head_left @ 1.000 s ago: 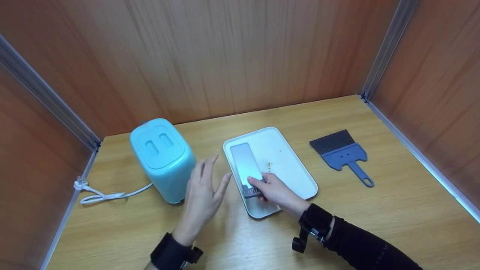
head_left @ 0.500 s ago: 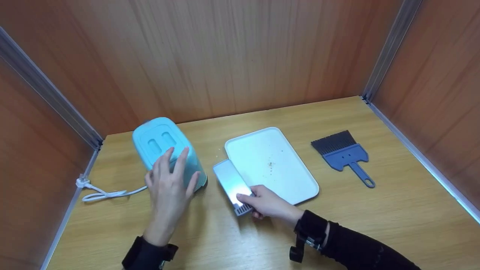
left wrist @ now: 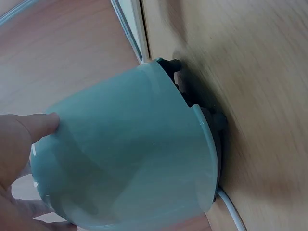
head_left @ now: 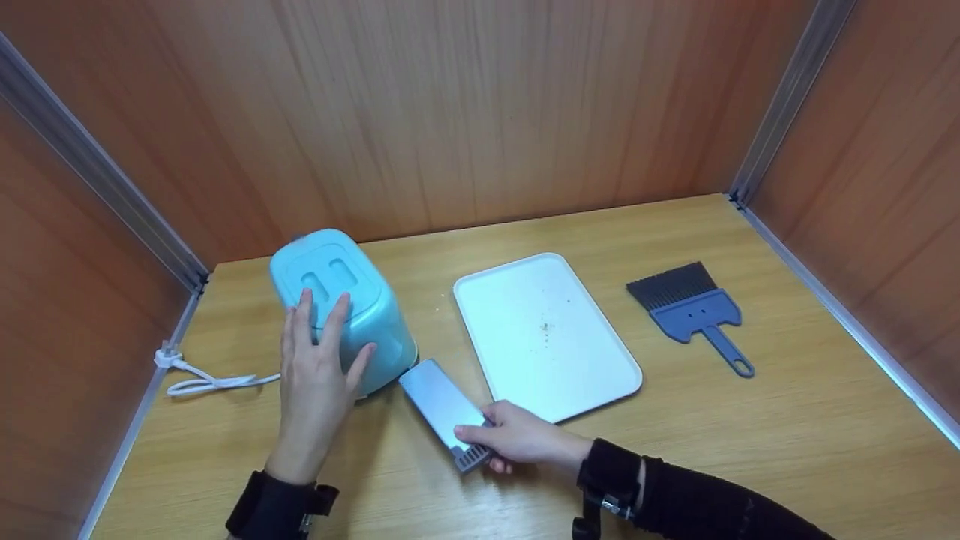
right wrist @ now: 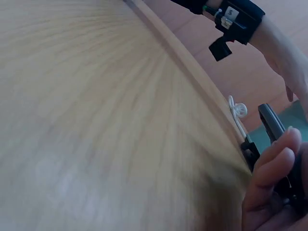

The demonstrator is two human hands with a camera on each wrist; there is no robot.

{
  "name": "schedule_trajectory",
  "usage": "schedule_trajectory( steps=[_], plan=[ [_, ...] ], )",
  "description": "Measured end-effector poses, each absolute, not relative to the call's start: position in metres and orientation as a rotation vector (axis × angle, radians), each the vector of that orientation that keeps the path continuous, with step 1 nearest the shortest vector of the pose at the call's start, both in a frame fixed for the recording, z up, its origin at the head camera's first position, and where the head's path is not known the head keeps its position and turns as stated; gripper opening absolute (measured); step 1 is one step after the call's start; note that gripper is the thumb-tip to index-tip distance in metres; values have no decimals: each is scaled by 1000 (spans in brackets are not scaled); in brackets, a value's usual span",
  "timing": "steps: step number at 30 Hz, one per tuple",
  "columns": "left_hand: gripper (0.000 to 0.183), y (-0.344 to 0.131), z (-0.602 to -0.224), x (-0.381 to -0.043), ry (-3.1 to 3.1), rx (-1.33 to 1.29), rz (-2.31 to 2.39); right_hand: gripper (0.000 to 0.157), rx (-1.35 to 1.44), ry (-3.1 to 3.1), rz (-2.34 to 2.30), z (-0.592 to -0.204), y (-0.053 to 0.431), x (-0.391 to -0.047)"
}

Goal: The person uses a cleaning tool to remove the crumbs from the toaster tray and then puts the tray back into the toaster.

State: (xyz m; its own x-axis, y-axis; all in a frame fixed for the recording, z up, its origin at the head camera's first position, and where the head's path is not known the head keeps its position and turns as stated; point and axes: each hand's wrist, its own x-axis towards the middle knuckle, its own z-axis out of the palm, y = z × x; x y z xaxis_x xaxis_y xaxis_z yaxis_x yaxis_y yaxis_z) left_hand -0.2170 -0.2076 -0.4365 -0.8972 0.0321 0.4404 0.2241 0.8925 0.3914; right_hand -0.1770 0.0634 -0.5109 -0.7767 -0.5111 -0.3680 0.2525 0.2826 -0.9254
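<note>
In the head view a teal toaster point(head_left: 379, 334) with a lid over its top stands at left, tilted in the view. My left hand point(head_left: 315, 382) lies against its near upper end, fingers spread and fairly straight; the left wrist view shows the thumb point(left wrist: 45, 124) at the toaster's side wall near the top. My right hand point(head_left: 517, 435) pinches a flat silver crumb tray point(head_left: 442, 405) by its grey slotted end, thumb on top. The crumb tray's far end points at the toaster's lower edge, low over the table.
A white tray point(head_left: 517, 300) with scattered crumbs point(head_left: 546, 328) lies right of the toaster. Farther right is a blue brush point(head_left: 694, 319) with dark bristles. A tied white cord point(head_left: 217, 384) runs left from the toaster. Wooden panels point(head_left: 480, 112) enclose the table.
The right hand has carried the crumb tray from over the white tray left and nearer, toward the toaster's base. My left hand has moved left onto the toaster.
</note>
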Motion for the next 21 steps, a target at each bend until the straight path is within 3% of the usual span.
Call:
schedule_trajectory(
  steps=[11, 21],
  plan=[
    [73, -208, -441, -218, -2602, -219, -687, 20, -225, 1839, -1603, -520, 38, -168],
    [71, -210, -441, -217, -2643, -199, -709, 24, -179, 1864, -1594, -519, 21, -173]
  ],
)
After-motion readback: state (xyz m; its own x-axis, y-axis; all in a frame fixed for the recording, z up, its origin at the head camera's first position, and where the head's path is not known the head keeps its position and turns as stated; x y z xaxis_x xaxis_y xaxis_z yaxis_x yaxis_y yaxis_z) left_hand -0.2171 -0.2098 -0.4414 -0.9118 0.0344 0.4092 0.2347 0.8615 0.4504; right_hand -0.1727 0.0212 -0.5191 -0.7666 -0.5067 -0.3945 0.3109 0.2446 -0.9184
